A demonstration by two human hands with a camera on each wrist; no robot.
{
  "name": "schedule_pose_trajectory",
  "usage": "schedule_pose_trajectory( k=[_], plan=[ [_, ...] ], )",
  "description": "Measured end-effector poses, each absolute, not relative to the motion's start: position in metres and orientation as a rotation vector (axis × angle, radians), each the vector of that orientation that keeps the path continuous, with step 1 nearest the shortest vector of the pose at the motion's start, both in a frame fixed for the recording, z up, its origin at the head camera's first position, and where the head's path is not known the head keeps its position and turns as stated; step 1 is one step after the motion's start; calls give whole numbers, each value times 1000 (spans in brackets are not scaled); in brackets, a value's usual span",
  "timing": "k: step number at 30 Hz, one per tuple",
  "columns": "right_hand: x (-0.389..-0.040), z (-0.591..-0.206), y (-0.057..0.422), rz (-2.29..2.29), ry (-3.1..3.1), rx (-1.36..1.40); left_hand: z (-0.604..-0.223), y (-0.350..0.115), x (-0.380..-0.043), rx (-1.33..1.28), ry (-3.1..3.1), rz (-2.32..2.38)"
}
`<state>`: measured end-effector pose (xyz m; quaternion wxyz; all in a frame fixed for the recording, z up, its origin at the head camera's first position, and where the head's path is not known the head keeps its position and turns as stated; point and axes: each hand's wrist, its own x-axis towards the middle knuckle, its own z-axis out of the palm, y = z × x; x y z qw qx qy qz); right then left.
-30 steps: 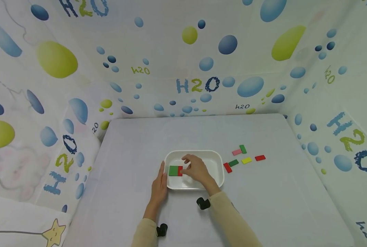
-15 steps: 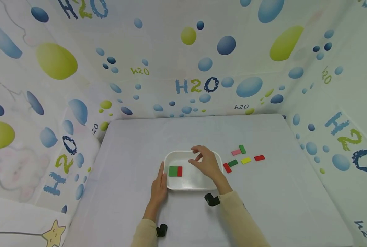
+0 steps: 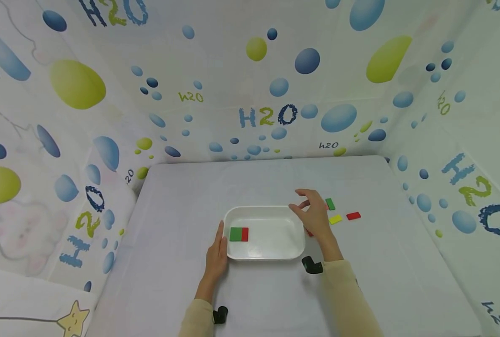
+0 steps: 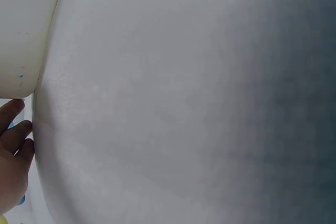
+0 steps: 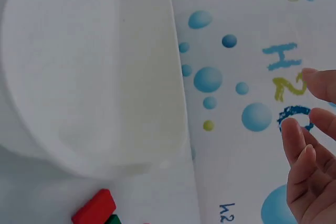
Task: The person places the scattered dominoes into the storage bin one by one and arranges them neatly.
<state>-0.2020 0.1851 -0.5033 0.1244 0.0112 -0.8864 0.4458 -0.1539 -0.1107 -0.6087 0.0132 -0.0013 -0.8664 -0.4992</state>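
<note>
My left hand (image 3: 217,255) rests along the left end of a white tray (image 3: 275,241), its fingers straight. Inside the tray, toward its left end, a green piece (image 3: 235,234) and a narrower red piece (image 3: 245,234) lie side by side, touching. Over the tray's right edge hovers my right hand (image 3: 315,217), thumb and index finger bent and apart, nothing between them. In the right wrist view that hand (image 5: 312,171) is seen holding nothing. The left wrist view catches the left fingers (image 4: 18,135) at the tray's corner (image 4: 26,72).
Right of the tray lie loose flat blocks: a yellow block (image 3: 336,219), a green block (image 3: 330,204) and a red block (image 3: 353,216). Another red block (image 3: 309,233) is mostly behind the right hand, which hides others. Patterned cloth walls (image 3: 216,117) surround the table.
My right hand has moved right, away from the red piece in the tray, to above the tray's right edge. Some loose blocks are now covered by it. My left hand has stayed put.
</note>
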Motion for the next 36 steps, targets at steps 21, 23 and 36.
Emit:
schedule_pose_trajectory(
  k=[21,23,36],
  plan=[
    [-204,-537,277,1143,-2690,-436,-609,-110,-153,-1,-2699,-1559],
    [-203,-541,281,1133,-2726,-484,-609,-109,-152,1,-2701,-1566],
    [-199,-567,294,1109,-2929,-685,-608,-108,-152,5,-2702,-1558]
  ],
)
